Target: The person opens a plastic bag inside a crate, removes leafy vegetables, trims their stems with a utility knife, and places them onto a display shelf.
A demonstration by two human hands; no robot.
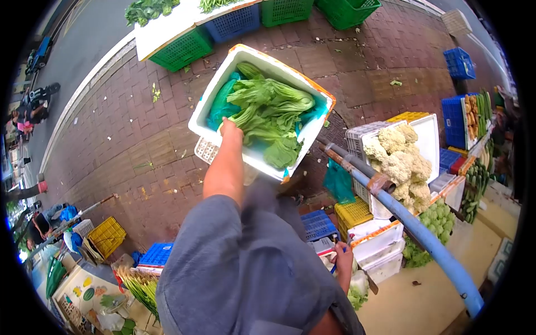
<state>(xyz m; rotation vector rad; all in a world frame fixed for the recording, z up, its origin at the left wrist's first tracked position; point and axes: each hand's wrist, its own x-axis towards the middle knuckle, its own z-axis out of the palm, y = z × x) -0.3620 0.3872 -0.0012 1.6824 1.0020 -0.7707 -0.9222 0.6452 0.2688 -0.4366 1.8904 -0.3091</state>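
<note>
My left hand (230, 129) reaches over the near edge of a white foam box (203, 114), its fingers closed around the stem end of leafy greens (271, 103). Several bunches lie together in the box, with teal plastic bags (222, 106) beside them and a pale green gourd-like vegetable (249, 70) at the far corner. Lower right, my right hand (343, 258) is held close to my body near a white foam box. Its fingers are curled around a thin blue-and-white item that I cannot make out.
Cauliflowers (403, 162) fill a foam box to my right, behind a slanting blue pole (424, 234). Green crates (181, 50) support a white board ahead. Yellow crates (107, 237) and bundled long-stemmed greens (142, 287) stand lower left. Brick paving (151, 156) lies between.
</note>
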